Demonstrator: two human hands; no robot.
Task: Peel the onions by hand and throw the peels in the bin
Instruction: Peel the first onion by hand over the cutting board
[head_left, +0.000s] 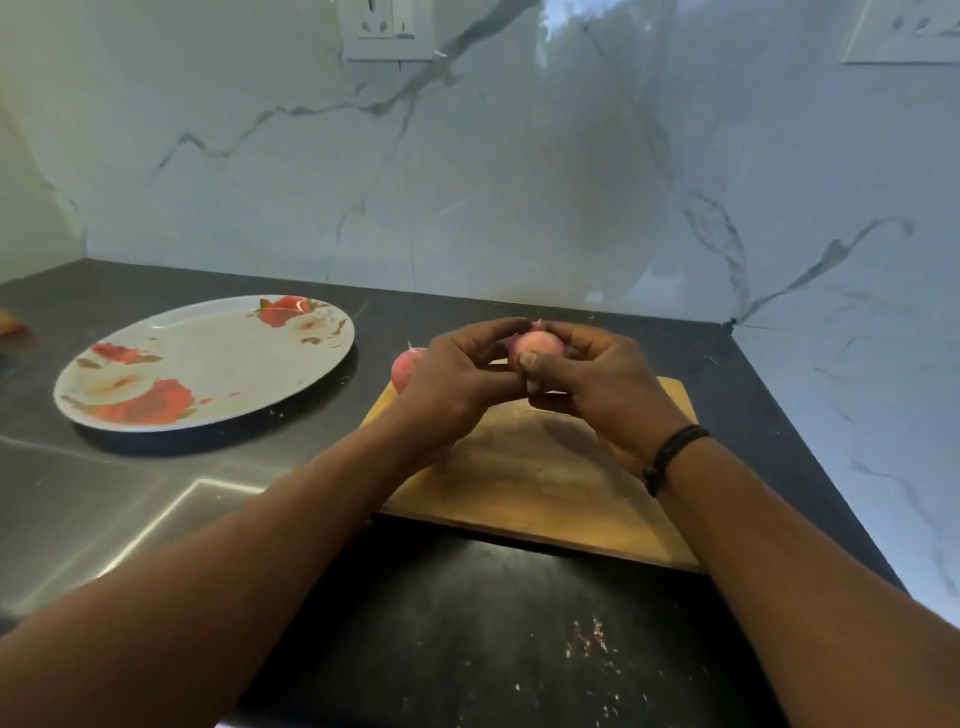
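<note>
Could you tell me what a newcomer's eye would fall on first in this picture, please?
First, the two hands meeting mid-frame above the wooden board: the left hand and right hand both grip a pink onion. Next, the big flowered plate lying to the left on the dark counter. A second onion peeks out behind the left hand.

We have a single view, worn on the person's head, looking forward and down over the wooden cutting board (540, 467) from close above it. Beyond the board it faces the marble wall (519, 156), with the flowered plate (208, 364) left of the board.
</note>
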